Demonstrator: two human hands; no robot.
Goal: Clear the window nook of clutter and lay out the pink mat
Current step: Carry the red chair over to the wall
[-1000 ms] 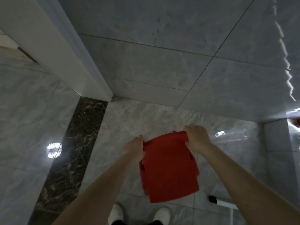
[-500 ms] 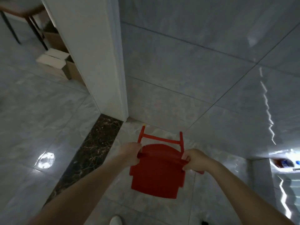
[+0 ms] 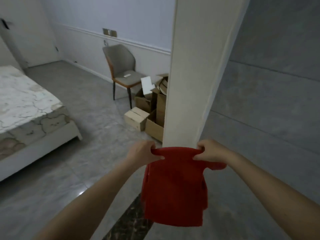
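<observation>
- The red plastic stool (image 3: 174,191) is now held higher and seen from behind its seat, its legs hidden. Half a second ago its leg frame poked out on the far side, and a second ago it hung low over the tiled floor.
- Both hands are still clamped on it: the left hand (image 3: 141,152) curls round the left end of the top edge, and the right hand (image 3: 210,151) curls round the right end, thumbs underneath. The stool hangs between them, off the floor.
- The view has swung up and left. Where grey wall tiles filled the picture before, a white door jamb (image 3: 192,75) now stands just beyond the stool, with the bedroom open on its left.
- In that room a bed (image 3: 26,108) sits at the left, a grey chair (image 3: 123,66) stands by the far wall, and cardboard boxes (image 3: 149,116) are stacked against the jamb.
- The dark marble threshold strip (image 3: 128,222) lies near, under the stool.
- Judging by this, the person is carrying the stool out of the tiled area toward the bedroom, so clearing clutter is under way.
- The pink mat is not in view, so laying it out appears not yet begun.
</observation>
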